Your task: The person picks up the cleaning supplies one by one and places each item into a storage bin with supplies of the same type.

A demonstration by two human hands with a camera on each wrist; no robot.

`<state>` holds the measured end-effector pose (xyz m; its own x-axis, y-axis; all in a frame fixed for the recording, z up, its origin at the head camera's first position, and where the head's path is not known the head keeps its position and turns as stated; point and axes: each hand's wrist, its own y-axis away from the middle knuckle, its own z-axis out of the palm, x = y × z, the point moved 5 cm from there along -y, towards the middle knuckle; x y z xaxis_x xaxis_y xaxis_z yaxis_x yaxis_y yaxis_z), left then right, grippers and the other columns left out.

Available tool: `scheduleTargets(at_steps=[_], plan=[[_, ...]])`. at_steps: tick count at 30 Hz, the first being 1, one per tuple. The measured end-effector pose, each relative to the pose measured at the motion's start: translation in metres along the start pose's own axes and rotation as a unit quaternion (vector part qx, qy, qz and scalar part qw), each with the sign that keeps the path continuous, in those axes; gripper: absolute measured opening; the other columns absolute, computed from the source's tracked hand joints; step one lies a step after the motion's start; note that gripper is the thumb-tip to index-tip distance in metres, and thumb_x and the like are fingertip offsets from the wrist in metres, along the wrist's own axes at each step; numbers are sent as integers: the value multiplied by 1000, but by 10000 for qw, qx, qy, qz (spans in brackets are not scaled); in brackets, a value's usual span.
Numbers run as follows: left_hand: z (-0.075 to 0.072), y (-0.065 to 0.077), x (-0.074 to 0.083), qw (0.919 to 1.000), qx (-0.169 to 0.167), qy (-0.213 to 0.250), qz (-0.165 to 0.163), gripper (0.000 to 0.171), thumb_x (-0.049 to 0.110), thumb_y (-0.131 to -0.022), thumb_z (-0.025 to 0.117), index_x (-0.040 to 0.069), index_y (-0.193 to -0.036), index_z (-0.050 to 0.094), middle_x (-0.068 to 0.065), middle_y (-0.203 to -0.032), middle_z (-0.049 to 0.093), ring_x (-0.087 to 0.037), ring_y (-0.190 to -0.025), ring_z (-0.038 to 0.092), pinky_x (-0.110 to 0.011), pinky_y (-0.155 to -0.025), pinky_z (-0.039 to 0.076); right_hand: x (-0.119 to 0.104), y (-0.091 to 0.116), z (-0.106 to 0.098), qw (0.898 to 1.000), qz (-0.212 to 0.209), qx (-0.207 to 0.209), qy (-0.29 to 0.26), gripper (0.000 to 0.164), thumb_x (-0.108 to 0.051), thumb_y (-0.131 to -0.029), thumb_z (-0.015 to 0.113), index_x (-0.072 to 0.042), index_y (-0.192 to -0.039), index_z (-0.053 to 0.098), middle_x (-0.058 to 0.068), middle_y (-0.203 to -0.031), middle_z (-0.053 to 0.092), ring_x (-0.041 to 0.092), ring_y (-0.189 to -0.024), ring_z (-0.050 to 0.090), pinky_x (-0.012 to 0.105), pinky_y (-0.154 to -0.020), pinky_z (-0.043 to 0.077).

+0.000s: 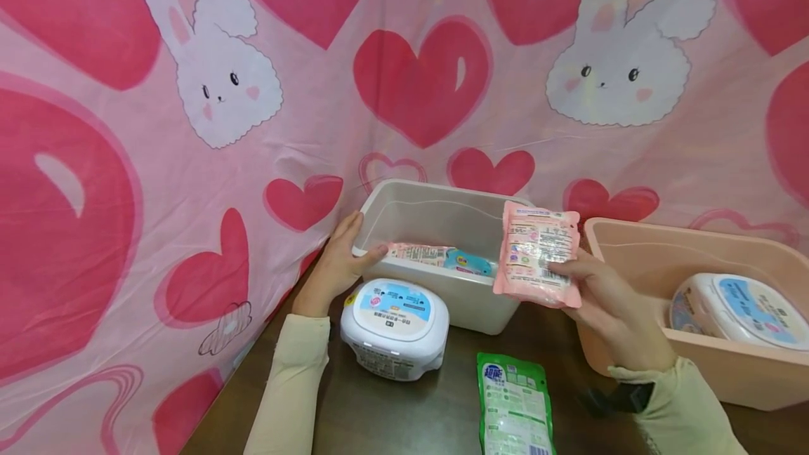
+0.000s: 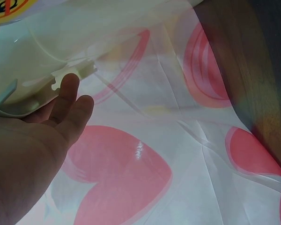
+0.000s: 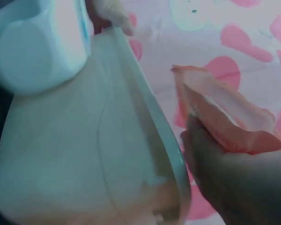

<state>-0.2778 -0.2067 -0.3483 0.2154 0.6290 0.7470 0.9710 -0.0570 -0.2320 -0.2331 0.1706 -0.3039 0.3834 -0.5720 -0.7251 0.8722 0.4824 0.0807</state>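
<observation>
Two hands, both occupied: the left hand (image 1: 335,265) grips the near left corner of a pale grey bin (image 1: 477,304), thumb over the rim and fingers along the outer side; the right hand (image 1: 609,304) grasps one pink packet (image 1: 534,241), thumb on its printed face and fingers behind. The packet is held up at the bin's right end, well apart from the left hand (the right wrist view shows it clear of the bin's rim). Item, between the hands and inside the bin: pink-and-blue packaging (image 1: 468,262), lying low; whether one piece or several cannot be told. Item, just beside the left hand, on its right: one white lidded tub (image 1: 398,325) against the bin's front. Item, nearer the wearer than the right hand: one green pouch (image 1: 515,406), flat on the dark table (image 1: 430,427). Item, to the right hand's right: one peach bin (image 1: 727,371), containing a second lidded tub (image 1: 752,307). Backdrop, beyond both hands: one pink cloth (image 1: 316,118) printed with hearts and rabbits.
</observation>
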Motion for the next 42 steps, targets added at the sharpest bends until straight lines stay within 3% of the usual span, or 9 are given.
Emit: scheduleTargets(at_steps=[4, 12, 17, 24, 32, 42], plan=[[1, 0, 1, 10000, -13, -25, -24, 103, 62, -87, 67, 13, -163, 19, -7, -165, 17, -33, -147, 22, -62, -114, 24, 5, -25, 8, 9983, 171, -201, -516, 69, 3, -106, 33, -22, -160, -3, 8, -145, 41, 30, -125, 53, 47, -108, 37], [1, -1, 2, 10000, 36, -83, 33, 102, 63, -87, 66, 12, -162, 21, -7, -166, 17, -32, -147, 21, -62, -115, 24, 15, -73, 11, 9915, 375, 216, -1227, 72, 1, -106, 34, -27, -162, 1, 3, -165, 10, 29, -149, 12, 49, -116, 21], [1, -2, 2, 9999, -3, -122, 57, 102, 63, -87, 66, 11, -162, 20, -7, -166, 16, -32, -148, 20, -61, -115, 23, 19, -91, 12, 9901, 514, 375, -1255, 72, 2, -105, 33, -26, -163, 0, 3, -165, 10, 29, -149, 13, 49, -115, 21], [-2, -3, 3, 9998, 94, -141, 130, 100, 59, -88, 68, 9, -162, 22, -9, -166, 17, -34, -147, 22, -61, -115, 23, 20, -94, 13, 9878, 526, 498, -1380, 71, 2, -105, 37, -25, -163, 6, 4, -163, 16, 30, -147, 17, 52, -114, 24], [0, -3, 0, 9999, 50, -77, 61, 98, 55, -89, 69, 11, -162, 20, -8, -166, 16, -35, -146, 22, -63, -114, 24, 20, -95, 13, 9904, 523, 448, -1195, 72, 2, -105, 34, -24, -163, 2, 4, -165, 13, 30, -149, 15, 52, -116, 20], [1, -5, 1, 9997, 90, -120, 197, 96, 52, -90, 68, 9, -161, 22, -11, -166, 17, -35, -147, 21, -62, -115, 22, 18, -95, 13, 9913, 548, 200, -1178, 71, 2, -104, 27, -23, -163, -5, 5, -167, 5, 31, -151, 9, 51, -117, 16]])
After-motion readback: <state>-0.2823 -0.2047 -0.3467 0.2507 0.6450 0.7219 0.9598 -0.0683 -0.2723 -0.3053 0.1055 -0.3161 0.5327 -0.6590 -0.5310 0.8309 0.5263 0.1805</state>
